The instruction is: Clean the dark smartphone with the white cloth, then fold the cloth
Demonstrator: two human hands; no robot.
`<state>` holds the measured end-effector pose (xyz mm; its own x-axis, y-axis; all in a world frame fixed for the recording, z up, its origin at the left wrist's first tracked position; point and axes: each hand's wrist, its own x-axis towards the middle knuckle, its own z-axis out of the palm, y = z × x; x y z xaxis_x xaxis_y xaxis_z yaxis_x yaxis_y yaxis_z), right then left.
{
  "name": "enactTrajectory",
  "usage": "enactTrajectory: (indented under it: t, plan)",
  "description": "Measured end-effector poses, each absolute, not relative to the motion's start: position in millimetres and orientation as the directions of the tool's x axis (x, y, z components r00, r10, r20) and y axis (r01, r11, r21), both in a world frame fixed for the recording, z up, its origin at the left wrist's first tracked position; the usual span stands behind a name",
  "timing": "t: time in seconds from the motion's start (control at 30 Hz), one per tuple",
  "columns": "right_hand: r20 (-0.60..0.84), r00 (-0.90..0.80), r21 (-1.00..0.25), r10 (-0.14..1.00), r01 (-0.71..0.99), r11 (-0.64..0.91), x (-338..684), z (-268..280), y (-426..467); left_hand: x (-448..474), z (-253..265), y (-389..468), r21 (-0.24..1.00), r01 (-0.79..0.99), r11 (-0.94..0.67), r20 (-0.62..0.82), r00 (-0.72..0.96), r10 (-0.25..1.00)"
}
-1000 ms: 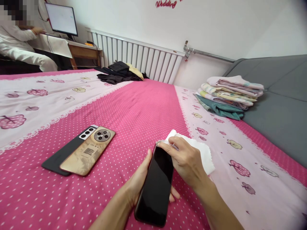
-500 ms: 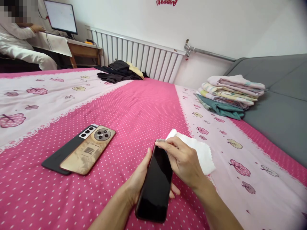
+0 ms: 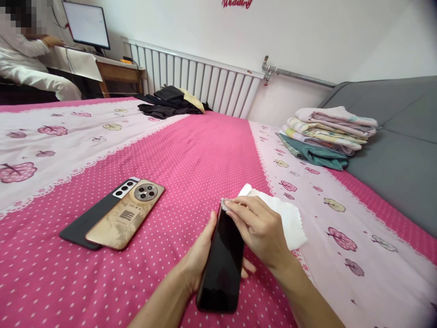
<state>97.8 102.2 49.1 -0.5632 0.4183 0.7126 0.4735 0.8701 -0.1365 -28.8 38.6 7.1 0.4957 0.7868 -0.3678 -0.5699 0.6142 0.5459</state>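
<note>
A black smartphone (image 3: 223, 269) lies screen up in my left hand (image 3: 198, 262), its thumb along the left edge and the fingertips showing past the right edge. Between thumb and fingers, my right hand (image 3: 264, 228) pinches a small crumpled greyish-white wipe (image 3: 224, 204), pressed at the phone's top left corner. Behind that hand a white cloth (image 3: 292, 221) with a jagged edge is spread on the bed, partly covered. To the left, a gold phone (image 3: 128, 216) with a round camera block lies face down, overlapping a dark grey phone (image 3: 83, 221).
The pink dotted bedspread (image 3: 191, 150) carries a stack of folded cloths (image 3: 327, 132) by the grey headboard (image 3: 403, 136). Dark clothes (image 3: 169, 100) lie at the far edge near the radiator (image 3: 194, 75). A person in white (image 3: 30, 68) sits by a desk with a monitor (image 3: 87, 25).
My right hand has shifted slightly, and more of the wipe shows at the phone's top left corner. The phone's lower end has moved a little right and up.
</note>
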Motion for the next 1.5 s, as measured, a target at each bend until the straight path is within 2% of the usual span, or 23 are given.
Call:
enactTrajectory:
  t: [0.1, 0.3, 0.47, 0.7, 0.87, 0.93, 1.03, 1.23, 1.37, 1.5]
  plan:
    - [0.72, -0.566, -0.149, 0.401, 0.438, 0.887, 96.3, 46.4, 101.3, -27.7, 3.6, 38.5, 0.546, -0.576, 0.608, -0.358, 0.496, 0.791]
    - [0.693, -0.567, -0.245, 0.446, 0.397, 0.884, 92.0, 45.3, 96.4, -26.3, -0.9, 38.6, 0.558, -0.584, 0.589, -0.341, 0.486, 0.805]
    - [0.663, -0.603, -0.278, 0.445, 0.353, 0.893, 92.3, 47.3, 94.6, -27.9, -2.0, 38.9, 0.512, -0.63, 0.584, -0.333, 0.481, 0.811]
    - [0.617, -0.689, -0.258, 0.38, 0.279, 0.925, 92.6, 46.5, 93.5, -28.8, -1.5, 38.8, 0.374, -0.754, 0.54, -0.443, 0.366, 0.818]
    - [0.577, -0.74, -0.251, 0.345, 0.241, 0.937, 91.8, 45.8, 89.4, -28.0, 1.9, 39.4, 0.268, -0.884, 0.383, -0.436, 0.243, 0.867]
    - [0.557, -0.762, -0.249, 0.331, 0.227, 0.942, 91.8, 46.1, 87.0, -28.7, 4.1, 39.6, 0.242, -0.895, 0.374, -0.441, 0.241, 0.864]
    - [0.528, -0.791, -0.245, 0.31, 0.208, 0.947, 91.7, 46.4, 83.0, -30.9, 7.1, 39.5, 0.224, -0.876, 0.428, -0.44, 0.301, 0.846]
    - [0.453, -0.844, -0.227, 0.286, 0.201, 0.953, 90.7, 46.1, 76.7, -36.3, 1.4, 40.8, 0.173, -0.86, 0.48, -0.335, 0.406, 0.85]
    - [0.459, -0.843, -0.194, 0.279, 0.212, 0.958, 90.1, 47.7, 74.6, -37.0, -5.7, 42.5, 0.147, -0.899, 0.413, -0.285, 0.362, 0.888]
    - [0.491, -0.821, -0.141, 0.292, 0.256, 0.956, 90.6, 49.5, 77.0, -32.5, -5.1, 41.0, 0.221, -0.906, 0.36, -0.312, 0.284, 0.907]
